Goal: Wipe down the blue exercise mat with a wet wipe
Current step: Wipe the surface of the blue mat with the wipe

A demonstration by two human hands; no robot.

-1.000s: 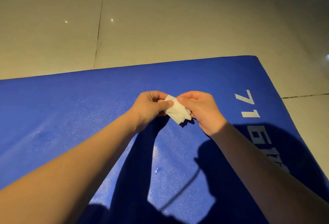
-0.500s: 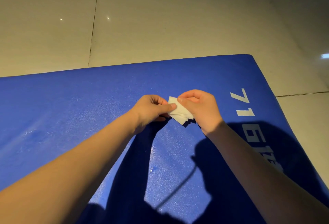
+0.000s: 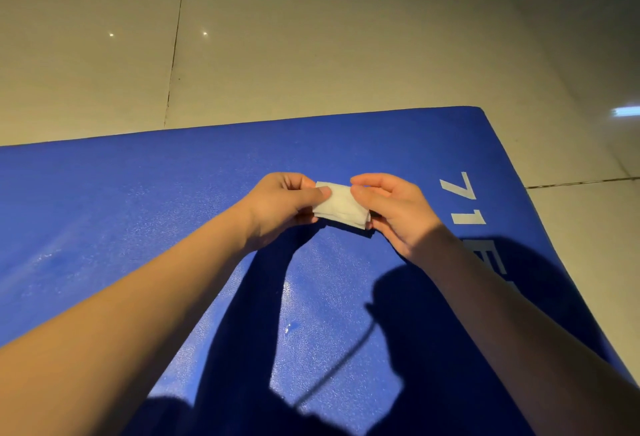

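Note:
The blue exercise mat (image 3: 138, 213) lies flat on the floor and fills the lower part of the head view; white lettering runs along its right side. A small folded white wet wipe (image 3: 341, 205) is held just above the mat's middle. My left hand (image 3: 280, 207) pinches the wipe's left end between thumb and fingers. My right hand (image 3: 394, 210) pinches its right end the same way. The wipe is stretched flat between both hands. My arms cast dark shadows on the mat below.
Beige floor tiles (image 3: 346, 37) with dark grout lines surround the mat beyond its far edge and right edge. The mat's far right corner (image 3: 479, 109) is in view. Damp, shiny patches show on the mat surface.
The wipe was a bunched, angled fold between my hands; now it is pulled out flatter and wider. My hands have drawn slightly apart.

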